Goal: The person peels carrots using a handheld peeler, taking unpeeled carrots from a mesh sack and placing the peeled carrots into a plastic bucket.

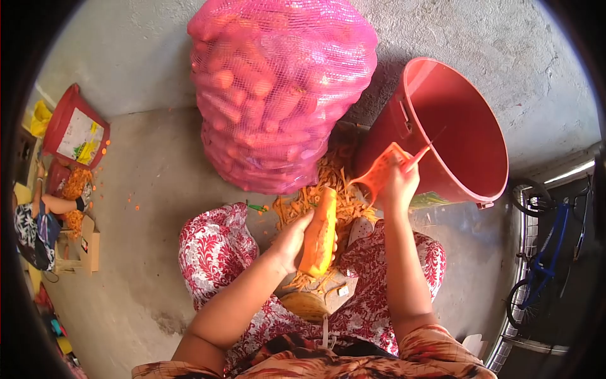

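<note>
My left hand (293, 241) is closed around a thick yellow-orange carrot (319, 237), held tilted above my lap. My right hand (400, 183) is closed on a flat orange-red plastic tool (379, 172) with dark spots, its exact kind unclear; a thin pointed part sticks out past my fingers. This hand is in front of the near side of a large red bucket (461, 120), tipped towards me. Orange peelings (334, 170) lie heaped on the floor between my legs. Beyond them stands a pink mesh sack (278, 95) full of carrots.
A small green-handled item (256, 207) lies left of the peelings. At the far left, another person (38, 221) sits beside a second red bucket (79, 129), an orange pile (77, 186) and a cardboard box (88, 243). A blue bicycle (540, 265) is at the right.
</note>
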A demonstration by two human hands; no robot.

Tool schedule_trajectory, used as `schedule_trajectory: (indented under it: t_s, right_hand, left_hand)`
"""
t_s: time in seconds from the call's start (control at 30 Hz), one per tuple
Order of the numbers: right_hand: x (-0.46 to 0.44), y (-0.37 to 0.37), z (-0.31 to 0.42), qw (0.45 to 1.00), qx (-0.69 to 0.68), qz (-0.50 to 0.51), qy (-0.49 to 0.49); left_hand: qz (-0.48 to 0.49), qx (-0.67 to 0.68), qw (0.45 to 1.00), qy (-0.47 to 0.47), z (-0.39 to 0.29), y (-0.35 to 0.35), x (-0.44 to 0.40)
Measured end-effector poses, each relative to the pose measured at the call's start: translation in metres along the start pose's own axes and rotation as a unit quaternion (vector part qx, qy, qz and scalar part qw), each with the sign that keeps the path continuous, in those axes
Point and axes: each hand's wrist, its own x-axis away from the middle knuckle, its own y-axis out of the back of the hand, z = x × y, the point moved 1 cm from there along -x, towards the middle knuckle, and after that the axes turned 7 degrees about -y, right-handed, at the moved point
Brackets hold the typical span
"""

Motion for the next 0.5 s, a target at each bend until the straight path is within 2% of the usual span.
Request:
schedule_trajectory:
  t_s: [0.07, 0.13, 0.2, 0.27, 0.4, 0.5]
  right_hand:
    - [0.041, -0.010, 0.047, 0.988, -0.069, 0.108, -0.082]
    - [0.076, -0.013, 0.062, 0.968, -0.116, 0.181, -0.131]
    - [0.098, -0.014, 0.071, 0.970, -0.053, 0.227, -0.063]
    - [0.107, -0.015, 0.070, 0.960, -0.083, 0.255, -0.077]
    - [0.108, -0.016, 0.059, 0.968, -0.037, 0.247, -0.036]
    - [0.098, -0.015, 0.057, 0.977, 0.004, 0.211, -0.018]
  left_hand:
    - [-0.026, 0.003, 1.000, 0.008, -0.007, -0.003, 0.003]
    - [-0.018, -0.002, 1.000, -0.017, -0.012, -0.015, 0.006]
    - [-0.011, 0.026, 0.999, -0.039, -0.013, -0.017, 0.003]
    - [-0.009, 0.089, 0.995, -0.054, -0.010, -0.009, -0.003]
    - [-0.054, 0.114, 0.990, -0.068, -0.007, -0.008, -0.006]
    - [-0.008, 0.123, 0.991, -0.057, -0.008, -0.008, -0.008]
